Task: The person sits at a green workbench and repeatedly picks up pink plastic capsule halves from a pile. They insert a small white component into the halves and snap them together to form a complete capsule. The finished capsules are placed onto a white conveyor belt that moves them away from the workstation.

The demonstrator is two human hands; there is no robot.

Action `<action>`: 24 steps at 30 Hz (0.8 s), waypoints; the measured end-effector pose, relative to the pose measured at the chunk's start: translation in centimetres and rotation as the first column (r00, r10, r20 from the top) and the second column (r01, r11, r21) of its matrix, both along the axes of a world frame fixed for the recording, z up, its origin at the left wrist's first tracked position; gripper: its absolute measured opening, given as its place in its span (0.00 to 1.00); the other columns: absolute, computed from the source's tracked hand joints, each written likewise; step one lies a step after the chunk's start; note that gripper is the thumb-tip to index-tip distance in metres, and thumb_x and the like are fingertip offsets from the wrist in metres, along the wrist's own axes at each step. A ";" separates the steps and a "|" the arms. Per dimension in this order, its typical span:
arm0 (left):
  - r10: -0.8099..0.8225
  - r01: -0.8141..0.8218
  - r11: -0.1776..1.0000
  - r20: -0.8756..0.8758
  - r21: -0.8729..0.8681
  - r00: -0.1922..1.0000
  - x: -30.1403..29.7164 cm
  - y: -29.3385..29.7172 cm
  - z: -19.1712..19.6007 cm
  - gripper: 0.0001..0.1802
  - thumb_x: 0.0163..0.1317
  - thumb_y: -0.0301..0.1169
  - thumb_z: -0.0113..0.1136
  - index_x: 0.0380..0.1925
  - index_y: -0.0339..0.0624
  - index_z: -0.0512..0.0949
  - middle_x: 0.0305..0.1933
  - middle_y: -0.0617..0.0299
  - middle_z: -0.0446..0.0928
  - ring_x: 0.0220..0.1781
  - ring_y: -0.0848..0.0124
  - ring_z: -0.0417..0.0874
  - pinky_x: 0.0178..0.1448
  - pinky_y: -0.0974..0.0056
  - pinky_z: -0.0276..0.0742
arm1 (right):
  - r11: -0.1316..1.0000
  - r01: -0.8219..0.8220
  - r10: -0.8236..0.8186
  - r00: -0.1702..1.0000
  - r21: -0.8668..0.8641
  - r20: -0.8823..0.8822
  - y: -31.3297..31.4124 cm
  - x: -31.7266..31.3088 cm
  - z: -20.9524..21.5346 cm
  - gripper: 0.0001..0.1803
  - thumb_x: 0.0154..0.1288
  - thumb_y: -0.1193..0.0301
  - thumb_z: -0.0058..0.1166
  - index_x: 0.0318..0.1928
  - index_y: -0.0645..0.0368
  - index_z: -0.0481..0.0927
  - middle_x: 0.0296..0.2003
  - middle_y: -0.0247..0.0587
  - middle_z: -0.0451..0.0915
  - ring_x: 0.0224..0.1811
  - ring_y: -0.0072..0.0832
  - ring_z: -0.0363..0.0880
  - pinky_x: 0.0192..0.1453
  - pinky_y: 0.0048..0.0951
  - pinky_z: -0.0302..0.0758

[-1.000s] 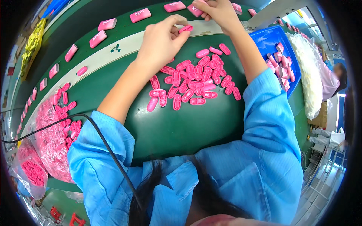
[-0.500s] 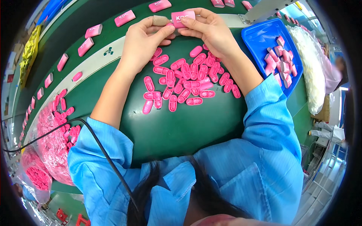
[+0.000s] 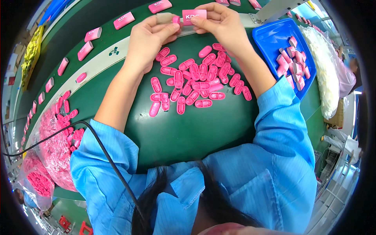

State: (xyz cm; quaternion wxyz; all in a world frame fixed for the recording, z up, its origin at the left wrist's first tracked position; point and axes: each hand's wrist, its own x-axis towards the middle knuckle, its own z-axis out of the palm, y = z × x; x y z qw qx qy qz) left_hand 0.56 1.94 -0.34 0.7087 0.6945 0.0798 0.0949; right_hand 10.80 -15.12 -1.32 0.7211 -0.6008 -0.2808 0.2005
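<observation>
Both hands are raised over the far edge of the green table (image 3: 188, 133). My left hand (image 3: 145, 43) pinches a small pink oval cap (image 3: 176, 19) between thumb and index finger; that index finger wears a tan cover. Just to the right, my right hand (image 3: 225, 29) grips a pink flattened case (image 3: 199, 15) with pale lettering, thumb on its front. The cap is level with the case's left end, a small gap between them. Below the hands lies a loose pile of pink oval caps (image 3: 202, 85), many with their hollow side up.
A blue tray (image 3: 270, 37) holding several pink cases stands right of my right forearm. Beyond a pale rail (image 3: 105, 55), pink cases (image 3: 124, 20) line a green belt. Clear bags of pink parts (image 3: 53, 147) lie at left, near a black cable (image 3: 100, 143). A white bag (image 3: 323, 74) sits at far right.
My left hand has turned the cap more upright, and a gap now shows between it and the case. The right hand has moved slightly right. Cases on the belt have shifted left.
</observation>
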 end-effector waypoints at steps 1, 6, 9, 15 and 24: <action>0.010 -0.009 0.999 0.009 -0.040 1.000 0.1 0.1 -0.2 0.17 0.69 0.29 0.59 0.54 0.32 0.76 0.49 0.56 0.83 0.48 0.72 0.85 0.57 0.68 0.81 | 0.999 -0.033 0.032 0.999 -0.037 -0.025 -0.1 0.3 -0.3 0.11 0.67 0.77 0.59 0.48 0.64 0.75 0.38 0.38 0.83 0.38 0.21 0.82 0.42 0.21 0.79; 0.027 -0.022 0.998 0.096 -0.055 0.995 0.7 0.3 -1.6 0.20 0.63 0.28 0.66 0.53 0.29 0.76 0.44 0.51 0.85 0.46 0.71 0.85 0.54 0.68 0.81 | 0.992 -0.123 0.117 0.982 -0.031 -0.148 0.0 -0.1 -0.9 0.10 0.67 0.77 0.58 0.47 0.63 0.76 0.38 0.38 0.84 0.37 0.20 0.81 0.44 0.21 0.78; 0.016 -0.024 0.996 0.087 0.083 0.996 0.4 0.1 -0.8 0.20 0.63 0.28 0.66 0.53 0.28 0.77 0.43 0.51 0.85 0.44 0.71 0.86 0.51 0.69 0.83 | 0.994 -0.091 0.088 0.995 -0.055 -0.050 -0.6 0.5 -1.0 0.14 0.66 0.75 0.61 0.50 0.64 0.76 0.41 0.41 0.84 0.40 0.23 0.83 0.46 0.22 0.81; 0.073 -0.130 0.909 0.155 0.395 0.985 0.0 0.2 -0.5 0.19 0.61 0.29 0.67 0.49 0.26 0.80 0.41 0.47 0.86 0.40 0.69 0.88 0.45 0.69 0.83 | 0.997 -0.073 0.074 0.995 -0.022 0.061 -0.3 -0.1 -0.9 0.12 0.66 0.76 0.60 0.48 0.64 0.76 0.40 0.40 0.84 0.39 0.21 0.82 0.45 0.21 0.80; 0.067 -0.289 0.554 0.305 0.780 0.950 -2.0 -2.9 0.9 0.25 0.63 0.24 0.53 0.60 0.22 0.66 0.34 0.36 0.80 0.37 0.41 0.83 0.40 0.49 0.78 | 0.987 0.160 -0.155 0.948 0.005 0.278 1.2 -3.0 0.0 0.11 0.65 0.79 0.59 0.47 0.67 0.76 0.39 0.43 0.85 0.32 0.19 0.81 0.37 0.19 0.78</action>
